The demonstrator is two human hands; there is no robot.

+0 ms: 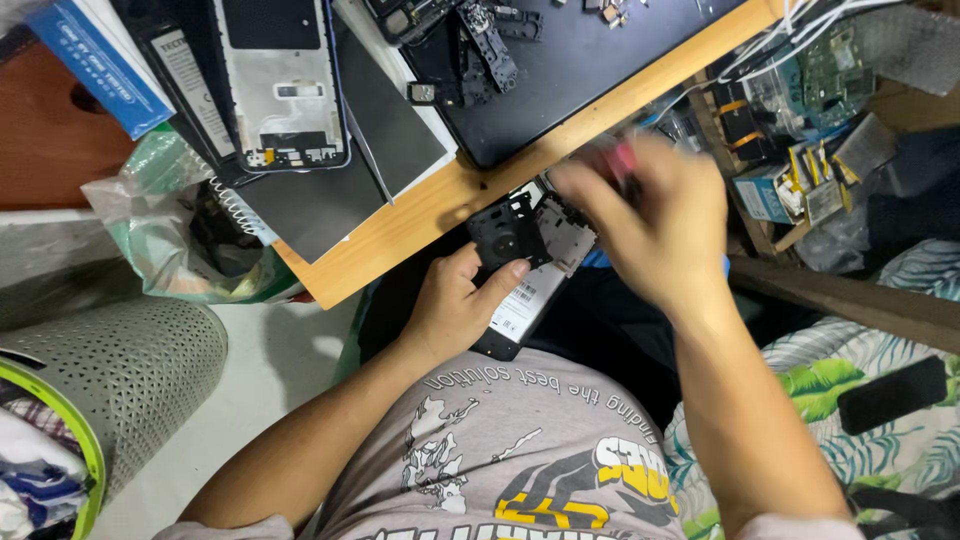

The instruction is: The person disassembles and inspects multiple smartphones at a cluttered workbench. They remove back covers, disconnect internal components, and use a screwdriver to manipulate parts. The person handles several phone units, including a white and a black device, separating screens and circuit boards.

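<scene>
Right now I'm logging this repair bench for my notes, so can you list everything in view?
Opened phone: one, black, held at the table edge.
Pink-handled tool: one, blurred, in the right hand.
Phone frame: one, white inside, on a stack of dark panels, upper left.
Dark mat: one, navy, on the table, strewn with small black parts.
Wooden table: one, tan.
Plastic bag: one, green-tinted, left of the table.
Basket: one, grey, lower left.
Circuit boards: several, green, upper right.
Left hand: grips the phone.
Right hand: above the phone, blurred.
</scene>
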